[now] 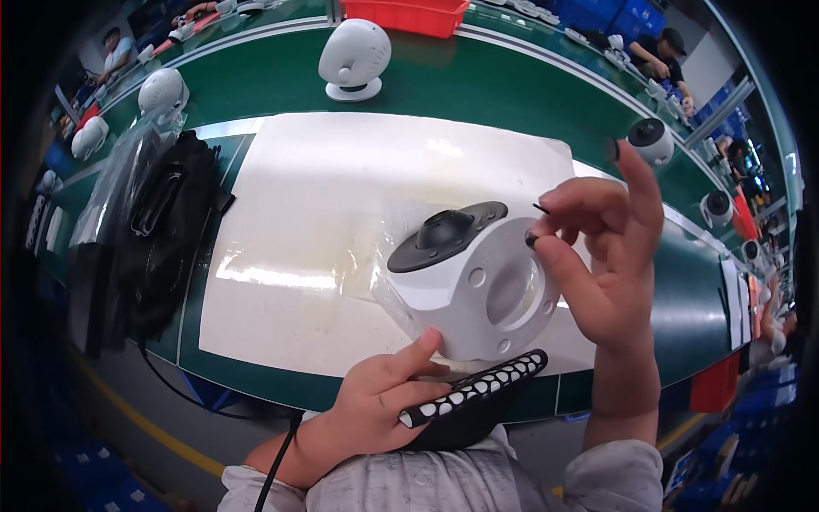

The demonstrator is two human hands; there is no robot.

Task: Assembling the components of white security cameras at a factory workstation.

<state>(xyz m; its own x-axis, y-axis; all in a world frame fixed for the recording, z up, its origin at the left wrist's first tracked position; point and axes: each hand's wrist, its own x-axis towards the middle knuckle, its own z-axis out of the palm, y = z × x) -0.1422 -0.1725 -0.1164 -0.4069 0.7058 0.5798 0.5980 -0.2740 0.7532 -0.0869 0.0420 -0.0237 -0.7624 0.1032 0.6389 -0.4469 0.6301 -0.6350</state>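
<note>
The white camera housing (435,294) sits tilted on the pale mat (299,213), right of centre; the left hand (375,397) grips a white-dotted black strip (473,388), its thumb best steadying the housing; the right hand (616,277) pinches narrowly, contents unclear; light fingertips suit.

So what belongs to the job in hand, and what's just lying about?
Apparently in use:
black-faced white unit
spotted black strip in the left hand
small dark bits on the right hand

Seemingly lying about:
black bundle at left
rear white unit on round base
red bin
</note>
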